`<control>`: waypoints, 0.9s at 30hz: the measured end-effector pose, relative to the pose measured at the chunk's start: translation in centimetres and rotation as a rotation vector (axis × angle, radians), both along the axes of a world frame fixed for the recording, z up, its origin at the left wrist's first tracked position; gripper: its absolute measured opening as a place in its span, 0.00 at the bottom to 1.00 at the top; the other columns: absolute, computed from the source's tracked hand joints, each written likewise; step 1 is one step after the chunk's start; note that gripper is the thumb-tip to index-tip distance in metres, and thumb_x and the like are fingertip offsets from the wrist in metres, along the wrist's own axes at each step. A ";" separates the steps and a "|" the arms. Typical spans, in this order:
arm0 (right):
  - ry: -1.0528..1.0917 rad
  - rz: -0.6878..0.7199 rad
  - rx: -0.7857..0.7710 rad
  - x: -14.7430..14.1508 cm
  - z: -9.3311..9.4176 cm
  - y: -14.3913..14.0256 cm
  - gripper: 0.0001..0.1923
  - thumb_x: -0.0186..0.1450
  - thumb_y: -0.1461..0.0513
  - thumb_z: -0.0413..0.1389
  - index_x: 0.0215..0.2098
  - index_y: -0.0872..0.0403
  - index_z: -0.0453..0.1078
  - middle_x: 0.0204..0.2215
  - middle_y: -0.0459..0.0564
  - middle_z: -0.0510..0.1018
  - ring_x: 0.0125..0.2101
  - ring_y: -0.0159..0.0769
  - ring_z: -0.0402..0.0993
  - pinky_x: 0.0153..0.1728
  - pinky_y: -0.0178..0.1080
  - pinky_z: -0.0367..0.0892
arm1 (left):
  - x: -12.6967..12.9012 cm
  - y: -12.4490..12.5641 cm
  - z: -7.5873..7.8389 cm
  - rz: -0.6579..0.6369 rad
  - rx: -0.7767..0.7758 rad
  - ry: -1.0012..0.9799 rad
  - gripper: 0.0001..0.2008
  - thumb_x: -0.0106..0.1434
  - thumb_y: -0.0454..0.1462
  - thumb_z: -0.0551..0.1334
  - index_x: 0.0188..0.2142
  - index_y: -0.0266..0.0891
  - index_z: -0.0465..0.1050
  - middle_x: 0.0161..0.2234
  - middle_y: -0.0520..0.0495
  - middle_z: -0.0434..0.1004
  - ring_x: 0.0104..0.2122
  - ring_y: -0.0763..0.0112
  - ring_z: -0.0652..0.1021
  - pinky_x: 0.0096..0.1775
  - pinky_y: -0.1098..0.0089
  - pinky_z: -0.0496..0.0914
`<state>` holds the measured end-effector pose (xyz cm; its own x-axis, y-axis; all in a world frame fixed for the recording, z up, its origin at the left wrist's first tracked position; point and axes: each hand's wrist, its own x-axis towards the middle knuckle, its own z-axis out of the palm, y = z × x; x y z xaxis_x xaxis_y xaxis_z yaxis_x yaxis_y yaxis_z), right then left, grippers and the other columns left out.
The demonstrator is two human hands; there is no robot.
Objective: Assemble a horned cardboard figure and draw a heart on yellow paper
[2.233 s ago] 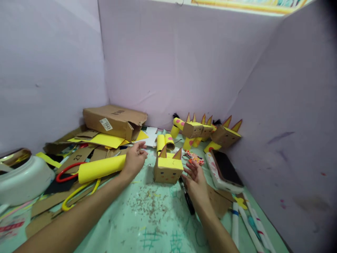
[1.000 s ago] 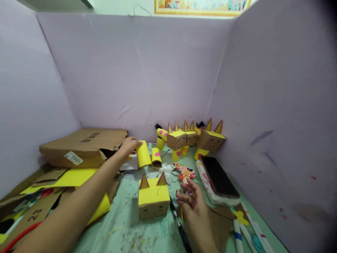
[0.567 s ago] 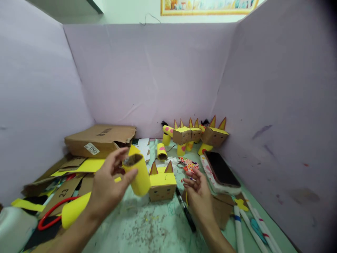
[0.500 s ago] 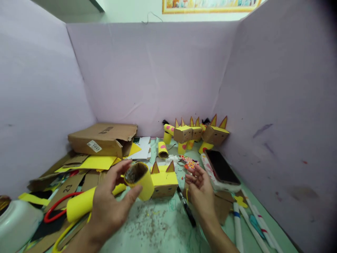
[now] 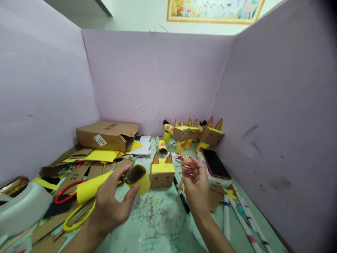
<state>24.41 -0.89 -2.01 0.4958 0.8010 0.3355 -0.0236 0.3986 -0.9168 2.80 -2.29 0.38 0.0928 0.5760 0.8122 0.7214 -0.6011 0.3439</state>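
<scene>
My left hand (image 5: 112, 202) grips a short yellow paper-covered tube (image 5: 143, 182) by its sides, its dark hollow end facing up toward me. Just right of the tube sits a small cardboard box head (image 5: 162, 177) with a yellow top, two pointed ears and drawn dots on its front. My right hand (image 5: 196, 184) is raised on the other side of this head, fingers loosely curled and apart, with nothing visible in them. Beside it a black marker (image 5: 181, 195) lies on the table. Behind its fingertips is a red floral piece (image 5: 184, 157), partly covered.
Left are a cardboard box (image 5: 107, 135), cardboard scraps, a longer yellow tube (image 5: 92, 186), red-handled and yellow-handled scissors (image 5: 79, 216), and a white container (image 5: 25, 207). Finished-looking animal figures (image 5: 192, 133) stand at the back. A phone (image 5: 215, 163) and several white pens (image 5: 244, 221) lie right.
The view has tilted up slightly and shifted. The tube in my left hand no longer overlaps the box head's left edge. My right hand keeps nearly the same curled pose.
</scene>
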 end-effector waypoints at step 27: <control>-0.025 0.625 -0.251 2.0 -1.1 0.9 0.46 0.37 0.65 0.70 0.53 0.50 0.60 0.52 0.56 0.68 0.45 0.51 0.71 0.41 0.45 0.68 | 13.3 23.8 -0.2 0.052 -0.934 0.079 0.16 0.60 0.39 0.58 0.48 0.37 0.65 0.46 0.43 0.69 0.42 0.63 0.73 0.41 0.59 0.70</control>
<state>26.43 0.05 -3.06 -0.0917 0.9900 0.1071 -0.1582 0.0917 -0.9831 16.11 21.52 0.17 0.0838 0.9964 0.0114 0.7814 -0.0728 0.6198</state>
